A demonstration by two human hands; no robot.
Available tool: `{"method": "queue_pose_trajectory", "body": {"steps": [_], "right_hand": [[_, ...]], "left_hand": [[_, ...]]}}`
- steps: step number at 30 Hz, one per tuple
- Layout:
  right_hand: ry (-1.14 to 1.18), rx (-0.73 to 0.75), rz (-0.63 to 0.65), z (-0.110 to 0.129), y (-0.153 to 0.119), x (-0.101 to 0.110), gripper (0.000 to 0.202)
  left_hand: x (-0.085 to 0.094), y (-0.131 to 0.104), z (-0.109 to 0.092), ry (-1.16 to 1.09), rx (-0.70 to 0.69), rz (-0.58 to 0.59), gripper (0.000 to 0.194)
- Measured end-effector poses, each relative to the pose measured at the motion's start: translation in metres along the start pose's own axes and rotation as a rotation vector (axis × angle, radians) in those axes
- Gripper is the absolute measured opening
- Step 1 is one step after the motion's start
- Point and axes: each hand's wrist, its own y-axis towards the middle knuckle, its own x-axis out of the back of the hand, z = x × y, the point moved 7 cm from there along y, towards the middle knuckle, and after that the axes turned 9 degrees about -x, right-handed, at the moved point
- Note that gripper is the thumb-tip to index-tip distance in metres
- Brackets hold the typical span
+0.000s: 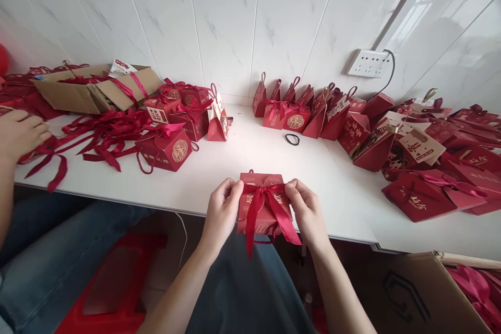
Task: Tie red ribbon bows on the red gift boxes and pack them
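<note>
A red gift box (250, 214) with gold lettering sits at the table's front edge, partly over it. Across its top runs a red satin ribbon (270, 199), tied in a bow whose two tails hang down the front. My left hand (225, 203) pinches the bow's left loop between thumb and fingers. On the other side, my right hand (304, 203) pinches the right loop. Both hands are closed at the box's upper corners. A twisted red cord handle (265, 241) shows below the box.
Finished red boxes (168, 148) and a heap of loose ribbons (109, 133) lie to the left, near an open cardboard box (74, 95). Another person's hand (21, 135) is at far left. More boxes (430, 193) crowd the right. A black hair tie (291, 139) lies mid-table.
</note>
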Motion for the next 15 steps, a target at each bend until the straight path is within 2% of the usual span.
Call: {"method": "queue_pose_trajectory", "body": {"steps": [6,10,12,15], "right_hand": [[0.158,-0.039,-0.059,-0.014,0.0,-0.002,0.036],[0.123,-0.05,-0.039,-0.02,0.003,0.003,0.036],[0.005,0.007,-0.006,-0.015,0.001,0.011,0.037],[-0.19,0.263,-0.075,0.002,-0.006,0.03,0.032]], "left_hand": [[-0.003,-0.002,-0.006,0.069,-0.066,-0.065,0.037],[-0.004,0.002,-0.005,0.052,-0.047,-0.035,0.038],[-0.003,0.005,-0.007,0.07,-0.052,0.006,0.038],[0.0,0.003,-0.013,0.125,-0.044,0.065,0.037]]}}
